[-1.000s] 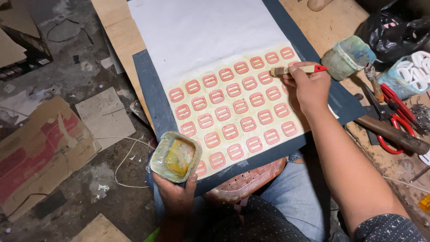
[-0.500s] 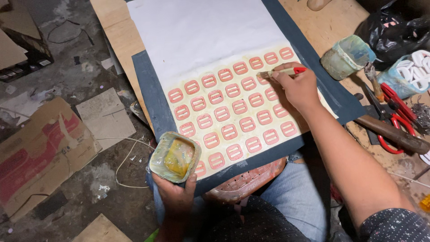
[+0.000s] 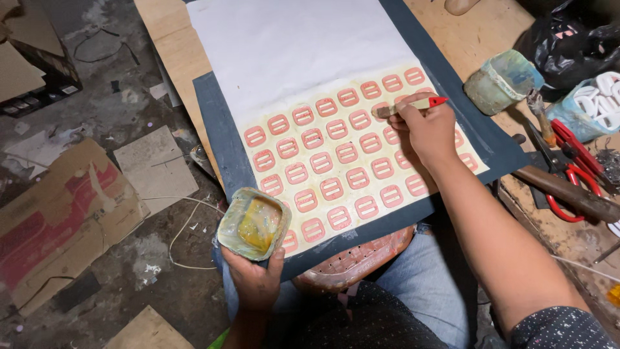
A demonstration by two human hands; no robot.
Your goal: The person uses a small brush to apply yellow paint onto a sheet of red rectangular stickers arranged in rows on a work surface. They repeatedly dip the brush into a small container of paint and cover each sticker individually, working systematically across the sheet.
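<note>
The brush (image 3: 411, 105) gripped in the right hand (image 3: 423, 129) has been slid left onto the pink buckles (image 3: 323, 165), so gluing's moving along, while the glue tub (image 3: 253, 223) is cupped in the left hand (image 3: 255, 281).

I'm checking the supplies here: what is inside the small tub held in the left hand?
The small tub in the left hand holds a yellowish, glue-like paste smeared over its bottom and walls. How deep it is cannot be told, and the tub's underside is covered by the hand.

The person wore a dark speckled short sleeve (image 3: 558, 329) on the right arm, blue denim jeans (image 3: 426, 291), and both forearms bare.
</note>
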